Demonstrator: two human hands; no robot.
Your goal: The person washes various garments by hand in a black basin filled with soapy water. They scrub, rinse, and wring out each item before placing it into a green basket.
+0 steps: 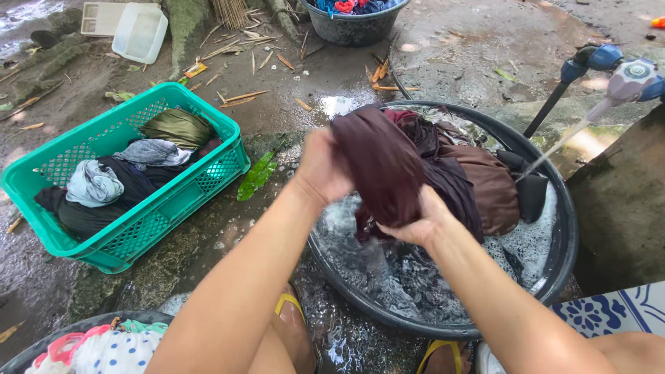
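My left hand (320,168) and my right hand (418,220) both grip a wet dark maroon cloth (382,166), held up above a round black wash basin (564,239). The basin holds soapy water, foam and more dark and brown clothes (485,181) piled on its far side. My left hand clasps the cloth's upper end, my right hand squeezes it lower down, near the water. A thin stream of water runs from a blue and white tap (627,79) into the basin at the right.
A green plastic crate (208,190) with wrung clothes sits at the left on wet ground. Another black tub (353,28) of clothes stands at the back. A basin of light laundry (104,350) is at the bottom left. White trays (138,31) lie far left. A concrete block (620,201) stands right.
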